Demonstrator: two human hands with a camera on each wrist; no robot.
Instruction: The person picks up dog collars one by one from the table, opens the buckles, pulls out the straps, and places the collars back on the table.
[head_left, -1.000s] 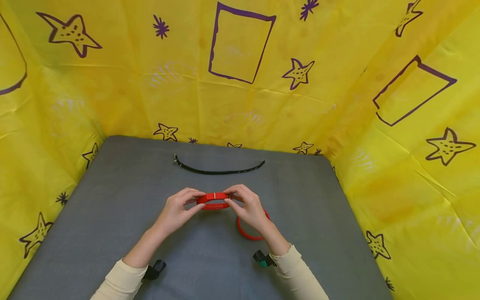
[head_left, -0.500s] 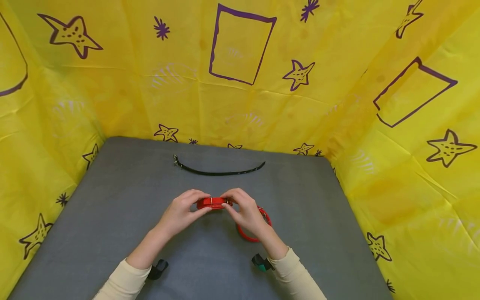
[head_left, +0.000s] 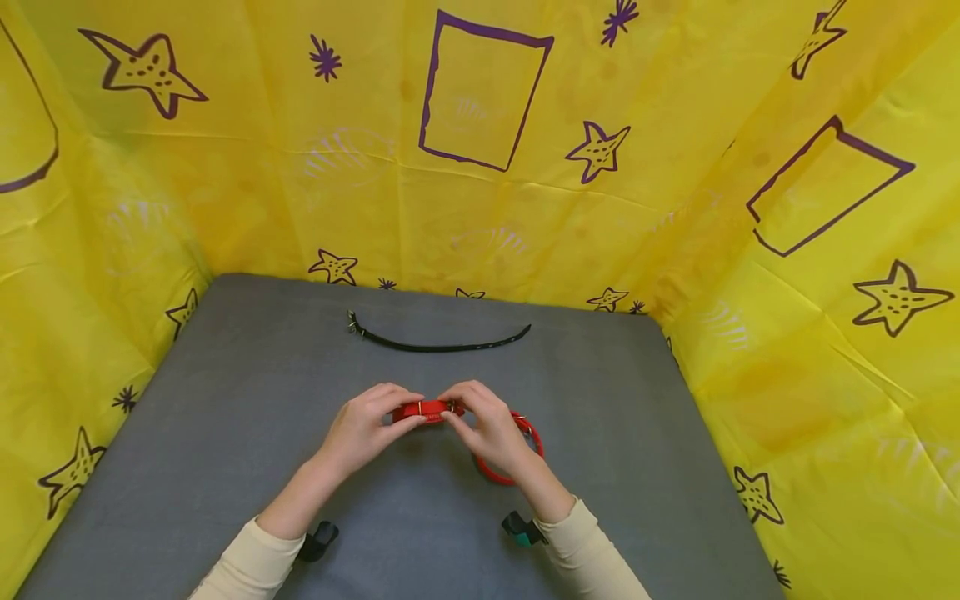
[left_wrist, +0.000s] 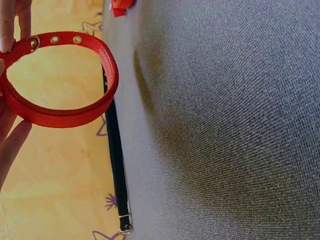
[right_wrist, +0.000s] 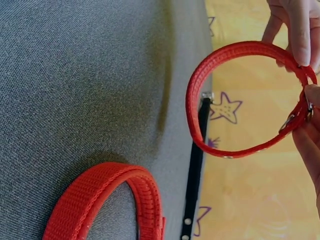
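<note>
A red collar (head_left: 431, 410), closed into a loop, is held up over the grey surface between both hands. My left hand (head_left: 365, 425) pinches its left part, thumb below and fingers above. With thumb and fingers, my right hand (head_left: 486, 423) pinches the right part near the metal buckle (right_wrist: 309, 109). In the left wrist view the loop (left_wrist: 65, 117) shows metal eyelets and a ring. A second red collar (head_left: 492, 474), also looped, stands on the surface, partly hidden behind my right hand and wrist; its woven band (right_wrist: 100, 195) fills the lower part of the right wrist view.
A black collar (head_left: 427, 347) lies stretched out across the back of the grey table (head_left: 255, 358), its buckle at the left end. Yellow cloth (head_left: 352, 200) with purple drawings walls the back and sides. Dark devices (head_left: 321, 540) sit at both wrists.
The held collar has tilted, so its opening, visible to the head camera earlier, now barely shows. Both hands have come slightly lower and closer together. The other collars stay put.
</note>
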